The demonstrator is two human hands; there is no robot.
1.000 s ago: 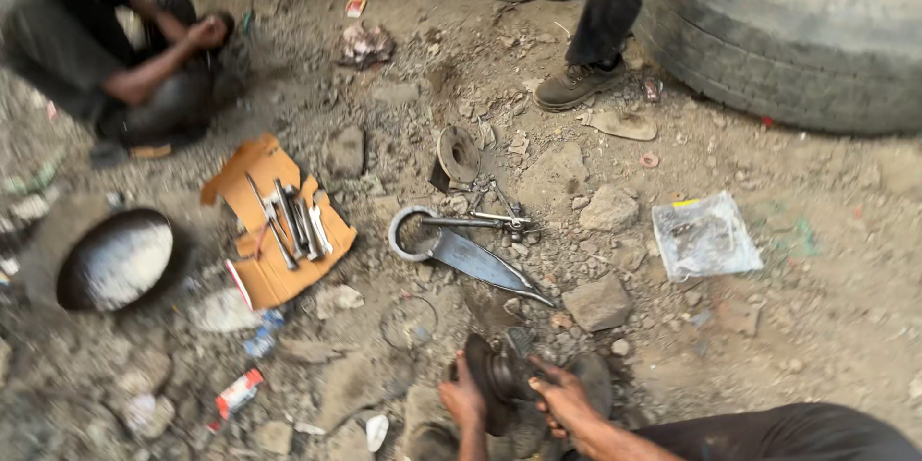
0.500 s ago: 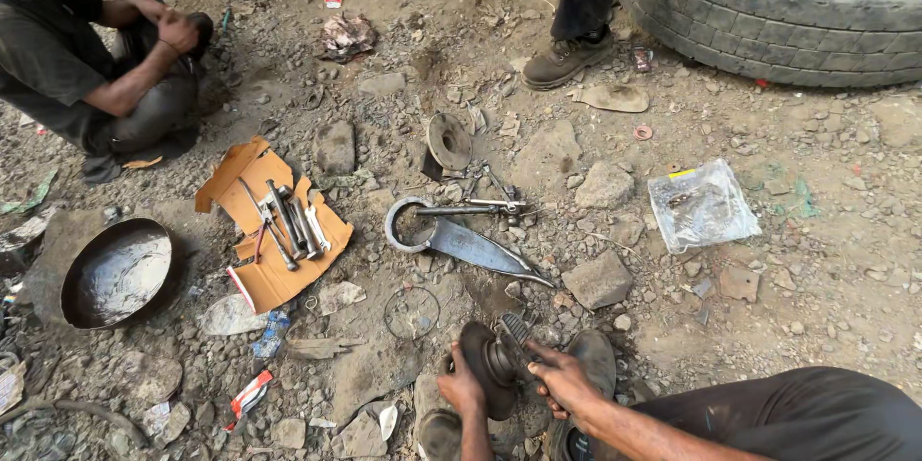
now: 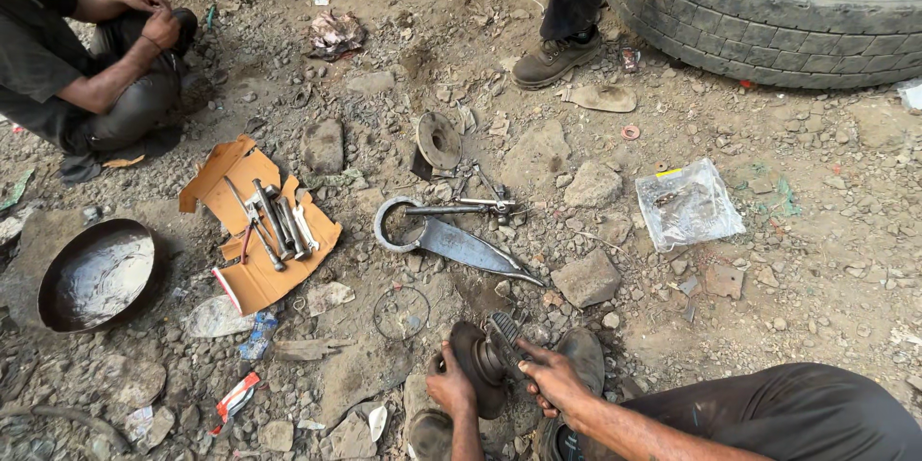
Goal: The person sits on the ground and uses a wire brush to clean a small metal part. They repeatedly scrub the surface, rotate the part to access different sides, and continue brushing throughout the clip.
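A dark, greasy round metal part (image 3: 485,357) with a flange and a toothed end stands on the stony ground at the bottom centre. My left hand (image 3: 449,390) grips its flange from the left. My right hand (image 3: 549,376) holds its toothed end from the right. My shoe (image 3: 584,355) rests right behind it. Just beyond lie a thin wire ring (image 3: 400,313), a flat pointed metal plate with a ring end (image 3: 449,240) and a long tool (image 3: 459,207) across it.
An opened cardboard piece (image 3: 257,221) carries several spanners and tools at the left. A dark metal bowl (image 3: 96,276) sits further left. One person squats at top left (image 3: 91,67), another stands by a big tyre (image 3: 778,0). A plastic bag (image 3: 688,204) and stones (image 3: 586,279) lie around.
The view has shifted a little, so everything sits slightly lower in the picture. My hands stay on the round metal part in much the same grip.
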